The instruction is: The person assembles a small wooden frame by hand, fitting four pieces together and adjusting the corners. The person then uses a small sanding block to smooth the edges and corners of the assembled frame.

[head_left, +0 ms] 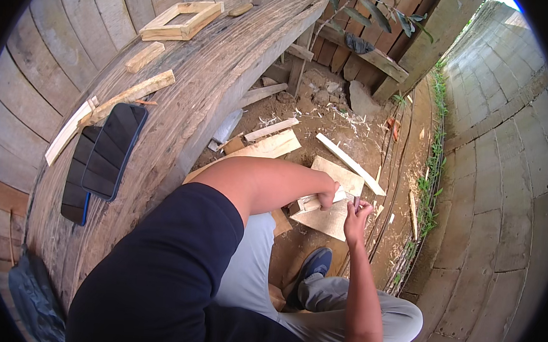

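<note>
My left hand [328,195] reaches across in front of me and is closed on a small pale wooden piece [309,204], low over the ground. Just to its right, my right hand [357,221] is closed round a short, dark, narrow thing [356,202]; its kind is too small to make out. Beneath both hands lies a flat pale wooden board [328,223], with another board [336,173] just beyond it. The fingers of my left hand are partly hidden by the hand itself.
A long plank bench [184,96] on the left bears two phones [115,152], a square wooden frame [183,21] and loose strips [128,96]. A thin strip [350,163] and shavings lie on the dirt. A block wall [493,184] stands right, a leafy plant [378,14] far.
</note>
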`<action>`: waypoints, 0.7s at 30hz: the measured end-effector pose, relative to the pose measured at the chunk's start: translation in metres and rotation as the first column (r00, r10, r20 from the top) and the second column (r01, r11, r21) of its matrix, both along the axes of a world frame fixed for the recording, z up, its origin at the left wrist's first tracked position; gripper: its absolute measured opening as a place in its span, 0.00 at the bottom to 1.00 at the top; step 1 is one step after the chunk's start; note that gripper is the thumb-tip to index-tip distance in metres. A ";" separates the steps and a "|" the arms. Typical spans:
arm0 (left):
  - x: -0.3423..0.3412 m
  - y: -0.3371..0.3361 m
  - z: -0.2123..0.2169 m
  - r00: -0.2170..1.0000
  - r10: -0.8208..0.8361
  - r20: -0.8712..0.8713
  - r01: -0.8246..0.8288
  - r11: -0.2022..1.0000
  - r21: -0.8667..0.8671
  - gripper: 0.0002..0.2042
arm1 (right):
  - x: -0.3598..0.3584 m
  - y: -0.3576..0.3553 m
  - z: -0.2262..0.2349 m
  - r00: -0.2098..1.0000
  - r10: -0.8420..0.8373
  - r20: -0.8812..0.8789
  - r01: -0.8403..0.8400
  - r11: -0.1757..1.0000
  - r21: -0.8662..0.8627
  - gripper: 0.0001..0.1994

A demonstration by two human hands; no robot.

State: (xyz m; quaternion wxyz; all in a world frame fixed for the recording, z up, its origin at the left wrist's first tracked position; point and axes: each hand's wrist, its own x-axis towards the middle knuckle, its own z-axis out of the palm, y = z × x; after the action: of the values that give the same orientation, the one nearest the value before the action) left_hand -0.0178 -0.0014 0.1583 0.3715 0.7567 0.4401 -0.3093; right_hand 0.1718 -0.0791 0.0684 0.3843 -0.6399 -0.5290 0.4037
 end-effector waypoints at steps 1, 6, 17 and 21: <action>0.002 0.000 0.000 1.000 -0.004 -0.009 0.004 1.000 -0.013 0.61 | -0.001 0.000 -0.002 0.997 0.019 0.074 -0.026 0.995 0.096 0.18; -0.005 0.004 -0.013 0.995 0.079 0.056 -0.075 0.994 -0.074 0.55 | -0.011 0.000 0.012 1.000 0.007 0.022 -0.007 1.000 0.001 0.13; -0.006 -0.004 -0.032 0.924 0.247 0.292 -0.285 0.954 0.093 0.47 | -0.005 0.018 0.023 0.995 0.018 0.100 -0.007 0.993 -0.117 0.14; -0.018 -0.003 -0.056 0.931 0.156 0.330 -0.247 0.936 0.252 0.44 | -0.020 0.019 0.011 0.989 0.067 0.133 -0.065 0.998 -0.017 0.20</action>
State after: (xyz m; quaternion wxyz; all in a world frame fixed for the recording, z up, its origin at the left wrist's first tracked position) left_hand -0.0355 -0.0040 0.1025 0.3503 0.7916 0.4940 -0.0808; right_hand 0.1521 -0.0605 0.0798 0.3305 -0.6501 -0.5719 0.3757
